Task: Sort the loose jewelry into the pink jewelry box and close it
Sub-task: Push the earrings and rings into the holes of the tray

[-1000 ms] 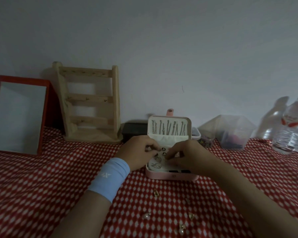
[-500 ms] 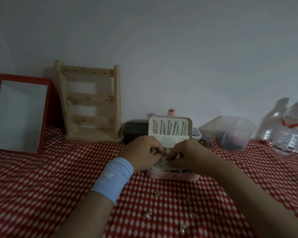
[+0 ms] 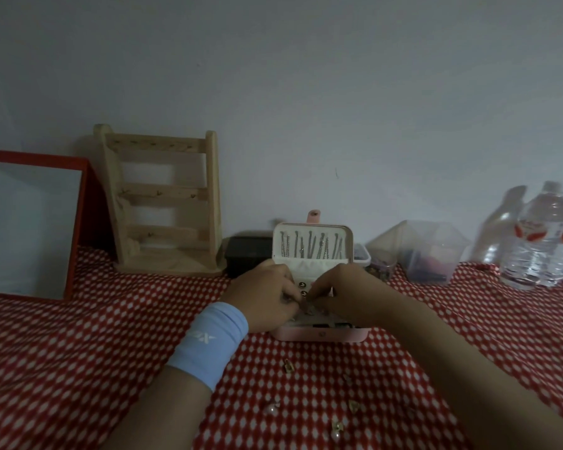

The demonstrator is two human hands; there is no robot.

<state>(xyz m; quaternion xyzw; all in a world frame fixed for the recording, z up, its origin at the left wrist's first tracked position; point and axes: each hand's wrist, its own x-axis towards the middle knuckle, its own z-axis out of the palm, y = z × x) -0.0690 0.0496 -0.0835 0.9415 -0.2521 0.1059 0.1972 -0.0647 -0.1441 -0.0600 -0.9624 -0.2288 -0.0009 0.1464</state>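
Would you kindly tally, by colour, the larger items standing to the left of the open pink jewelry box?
Red: 1, the red-framed rectangular mirror
Pale wood: 1, the ladder-shaped wooden jewelry stand
Black: 1, the small black rectangular box
Total: 3

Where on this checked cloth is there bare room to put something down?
Free: the wide cloth before the red-framed mirror and wooden rack, left of the left hand; also the cloth before the water bottles. Crowded: loose earrings scattered in front of the pink jewelry box.
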